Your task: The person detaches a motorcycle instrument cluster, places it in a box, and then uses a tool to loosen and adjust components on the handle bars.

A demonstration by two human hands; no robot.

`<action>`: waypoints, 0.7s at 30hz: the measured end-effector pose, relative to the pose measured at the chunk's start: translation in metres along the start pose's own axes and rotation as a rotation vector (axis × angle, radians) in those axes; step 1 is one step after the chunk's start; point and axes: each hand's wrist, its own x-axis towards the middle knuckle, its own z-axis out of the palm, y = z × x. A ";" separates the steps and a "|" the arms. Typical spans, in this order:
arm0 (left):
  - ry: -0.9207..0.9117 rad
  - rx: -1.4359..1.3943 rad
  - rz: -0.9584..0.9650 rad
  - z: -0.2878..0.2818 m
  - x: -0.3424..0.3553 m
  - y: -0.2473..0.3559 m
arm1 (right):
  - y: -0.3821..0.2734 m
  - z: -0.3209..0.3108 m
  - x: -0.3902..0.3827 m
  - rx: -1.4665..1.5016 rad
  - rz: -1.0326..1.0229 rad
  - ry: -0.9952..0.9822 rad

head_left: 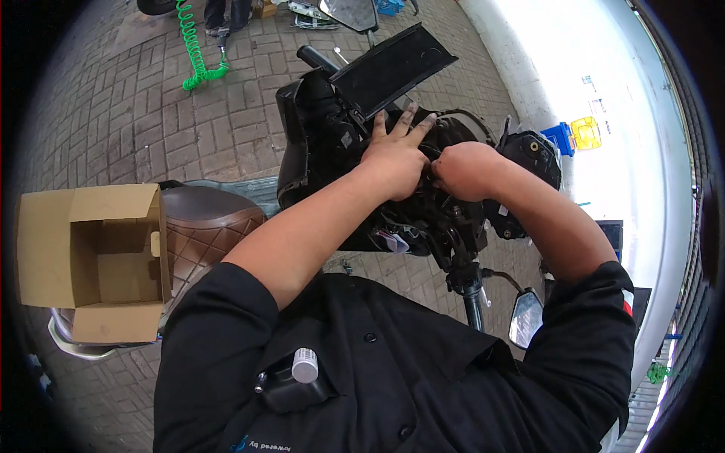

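Both hands are inside the stripped front of a scooter (332, 162), among black parts below the handlebar. My left hand (394, 155) lies over the dark parts with its fingers spread, apparently braced against them. Close beside it, my right hand (467, 171) has its fingers curled in toward the middle of the assembly. What those fingertips pinch is hidden by the hand and the dark parts. Beyond my left fingertips a flat black panel (396, 69) stands tilted. A loose-looking black housing (531, 162) sits to the right of my right wrist.
An open cardboard box (45, 245) stands on the brown quilted seat (215, 230). Mirrors (526, 318) stick out at both handlebar ends. A green coiled air hose (192, 57) lies on the paving, near another person's legs (226, 13). Blue and yellow bins (584, 134) appear against the white wall.
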 end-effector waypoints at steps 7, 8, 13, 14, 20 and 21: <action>-0.008 0.079 0.052 -0.003 0.005 0.001 | 0.005 0.004 0.003 -0.072 0.004 -0.047; 0.012 0.078 0.052 -0.002 0.005 0.001 | 0.006 0.005 0.004 -0.081 -0.014 -0.043; 0.032 0.103 0.080 -0.001 0.006 0.001 | 0.005 0.001 0.004 -0.095 -0.027 -0.057; 0.045 0.092 0.097 0.000 0.007 0.000 | 0.006 0.001 0.004 -0.089 -0.034 -0.052; 0.138 0.157 0.171 0.009 0.006 -0.001 | 0.008 0.002 0.007 -0.036 0.023 -0.065; 0.137 0.154 0.176 0.010 0.007 -0.001 | 0.007 0.001 0.006 -0.032 0.026 -0.068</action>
